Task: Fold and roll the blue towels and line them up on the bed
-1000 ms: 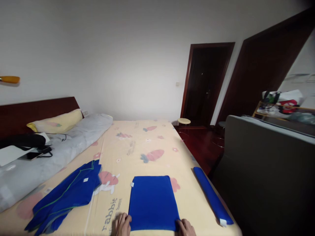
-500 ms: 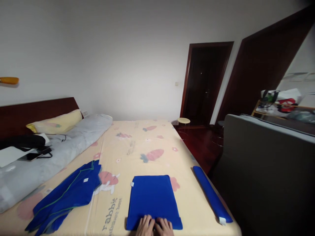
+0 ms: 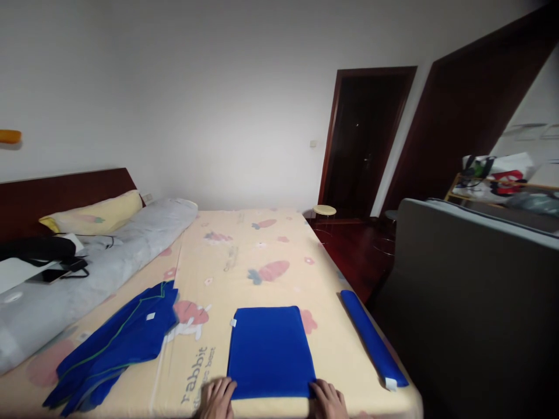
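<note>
A blue folded cloth (image 3: 271, 352) lies flat on the bed in front of me, a small white tag on its left edge. My left hand (image 3: 218, 398) grips its near left corner with curled fingers. At the near right corner, my right hand (image 3: 328, 399) has its fingers closed on the edge in the same way. Both thumbs are mostly hidden. To the right, along the bed's edge, is a narrow rolled blue cloth (image 3: 371, 337) with a white tag at its near end. A loosely spread blue garment (image 3: 120, 343) with green seams rests on the left.
The bed's patterned sheet (image 3: 257, 250) stretches towards the far wall. Along the left lie a grey quilt (image 3: 157, 233), a yellow pillow (image 3: 98, 215), a phone (image 3: 51, 276) and a black bag (image 3: 37, 249). A dark panel (image 3: 463, 302) stands beyond the right edge, and a stool (image 3: 324, 210) near the door.
My hands have moved apart from the middle of the folded cloth's near edge to its two near corners. The wider strip along that edge no longer shows. The view has shifted slightly.
</note>
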Demonstrator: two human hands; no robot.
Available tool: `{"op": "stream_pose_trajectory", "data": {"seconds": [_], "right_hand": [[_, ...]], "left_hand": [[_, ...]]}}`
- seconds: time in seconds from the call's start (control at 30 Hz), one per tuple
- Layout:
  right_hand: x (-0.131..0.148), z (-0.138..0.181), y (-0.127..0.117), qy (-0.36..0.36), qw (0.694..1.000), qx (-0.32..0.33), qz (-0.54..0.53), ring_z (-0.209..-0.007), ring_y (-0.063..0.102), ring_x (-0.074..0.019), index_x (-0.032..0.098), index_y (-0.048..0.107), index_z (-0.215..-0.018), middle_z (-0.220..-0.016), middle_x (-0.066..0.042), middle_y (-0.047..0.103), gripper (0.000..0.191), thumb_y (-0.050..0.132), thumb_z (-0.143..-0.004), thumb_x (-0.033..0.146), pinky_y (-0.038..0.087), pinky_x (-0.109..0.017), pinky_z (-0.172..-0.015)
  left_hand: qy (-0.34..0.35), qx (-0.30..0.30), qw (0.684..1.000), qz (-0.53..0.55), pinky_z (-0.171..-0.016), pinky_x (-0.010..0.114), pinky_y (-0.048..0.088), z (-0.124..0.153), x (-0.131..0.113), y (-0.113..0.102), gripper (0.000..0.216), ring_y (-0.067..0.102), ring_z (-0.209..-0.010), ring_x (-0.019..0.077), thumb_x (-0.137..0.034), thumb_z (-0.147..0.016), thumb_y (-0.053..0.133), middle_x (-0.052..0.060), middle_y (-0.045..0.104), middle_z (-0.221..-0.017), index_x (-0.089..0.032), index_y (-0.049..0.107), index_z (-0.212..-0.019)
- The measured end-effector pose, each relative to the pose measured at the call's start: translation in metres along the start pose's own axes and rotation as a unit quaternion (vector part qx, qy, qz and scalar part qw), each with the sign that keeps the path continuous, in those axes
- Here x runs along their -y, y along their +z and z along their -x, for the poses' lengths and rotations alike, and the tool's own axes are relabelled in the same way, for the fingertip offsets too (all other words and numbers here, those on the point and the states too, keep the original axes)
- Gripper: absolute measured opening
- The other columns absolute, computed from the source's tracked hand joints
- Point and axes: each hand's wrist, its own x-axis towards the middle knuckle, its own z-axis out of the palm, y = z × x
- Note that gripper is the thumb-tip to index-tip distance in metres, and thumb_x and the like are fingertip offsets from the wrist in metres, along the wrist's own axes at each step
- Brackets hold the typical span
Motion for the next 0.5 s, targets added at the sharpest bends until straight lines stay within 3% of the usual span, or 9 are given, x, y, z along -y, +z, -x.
{"op": "stream_pose_trajectory", "data": {"seconds": [0.13,0.23,0.4,0.5], "right_hand": [[0.010,-0.016,-0.002,0.042,0.999,0.019,-0.008,-0.100,0.058,-0.0224,0.030,0.062,-0.109,-0.114,-0.004,0.065,0.044,0.051,-0.070,0.012,0.040,-0.033,-0.085],[0.017,-0.032,-0.007,0.080,0.996,0.034,-0.018,-0.101,0.058,-0.0229,0.027,0.064,-0.104,-0.112,-0.005,0.065,0.041,0.049,-0.069,0.012,0.040,-0.034,-0.086],[0.024,-0.063,-0.022,0.130,0.990,0.053,-0.019,-0.097,0.058,-0.0224,0.021,0.064,-0.102,-0.099,-0.006,0.067,0.031,0.045,-0.078,0.020,0.039,-0.035,-0.087],[0.025,-0.077,-0.024,0.153,0.987,0.041,0.011,-0.098,0.058,-0.0253,0.019,0.063,-0.106,-0.100,-0.009,0.066,0.033,0.043,-0.080,0.021,0.039,-0.037,-0.086]], "left_hand": [[-0.021,-0.028,0.999,0.028,-0.104,0.038,0.035,-0.010,-0.017,-0.015,0.053,0.053,-0.117,0.0198,-0.003,-0.069,0.042,0.001,0.065,-0.122,-0.030,0.062,-0.111],[-0.035,-0.054,0.995,0.079,-0.098,0.036,0.042,-0.019,-0.017,-0.021,0.044,0.058,-0.108,0.0190,-0.006,-0.073,0.040,0.002,0.068,-0.111,-0.028,0.064,-0.103],[-0.132,-0.082,0.980,0.125,-0.091,0.024,0.047,-0.044,0.000,-0.007,0.038,0.064,-0.102,0.0134,-0.009,-0.077,0.043,0.002,0.071,-0.107,-0.023,0.063,-0.107],[-0.180,-0.105,0.973,0.102,-0.090,0.026,0.048,-0.058,0.002,-0.001,0.035,0.065,-0.100,0.0152,-0.010,-0.077,0.046,0.003,0.072,-0.104,-0.022,0.065,-0.105]]}}
